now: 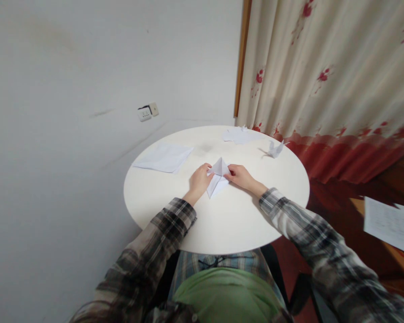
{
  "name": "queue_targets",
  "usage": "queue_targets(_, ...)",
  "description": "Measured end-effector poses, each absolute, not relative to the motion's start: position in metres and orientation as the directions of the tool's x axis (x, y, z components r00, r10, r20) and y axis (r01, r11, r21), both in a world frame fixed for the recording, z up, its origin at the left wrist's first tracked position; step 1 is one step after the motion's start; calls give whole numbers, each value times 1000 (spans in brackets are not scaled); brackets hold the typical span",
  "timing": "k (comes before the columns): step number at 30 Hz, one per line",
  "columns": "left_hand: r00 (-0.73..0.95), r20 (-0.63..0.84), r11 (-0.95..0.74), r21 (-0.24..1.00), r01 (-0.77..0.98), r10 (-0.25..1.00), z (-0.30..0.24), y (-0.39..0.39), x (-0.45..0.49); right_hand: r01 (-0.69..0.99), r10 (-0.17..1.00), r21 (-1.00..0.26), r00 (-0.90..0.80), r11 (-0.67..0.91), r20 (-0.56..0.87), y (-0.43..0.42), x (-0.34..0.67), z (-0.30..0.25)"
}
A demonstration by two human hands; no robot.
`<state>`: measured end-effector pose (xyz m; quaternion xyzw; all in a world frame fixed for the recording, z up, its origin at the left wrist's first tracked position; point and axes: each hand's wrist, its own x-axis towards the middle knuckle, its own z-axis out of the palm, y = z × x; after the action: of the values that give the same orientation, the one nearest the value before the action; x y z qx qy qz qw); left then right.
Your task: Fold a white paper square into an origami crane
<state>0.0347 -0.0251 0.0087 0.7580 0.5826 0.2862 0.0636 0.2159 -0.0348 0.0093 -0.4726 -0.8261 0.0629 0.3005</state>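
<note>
A partly folded white paper (218,176) lies in the middle of the round white table (222,224). My left hand (199,181) pinches its left edge with the fingers closed on the fold. On the other side my right hand (241,176) grips the right edge, fingers curled onto the paper. Both arms wear plaid sleeves.
A stack of flat white sheets (164,157) lies at the table's left. A folded paper crane (275,149) and a crumpled white paper (238,134) sit at the far right. A flowered curtain (323,76) hangs behind; a printed sheet (390,224) lies on wood at the right.
</note>
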Motion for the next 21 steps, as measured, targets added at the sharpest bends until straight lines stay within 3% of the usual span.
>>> queue_targets(15,129,360,-294,452,842,924,10,-25,36,731,836,-432,-356,528,418,-34,217,9)
queue_targets(21,246,417,-434,450,781,875,8,-25,38,733,837,-431,-357,526,414,-34,217,9)
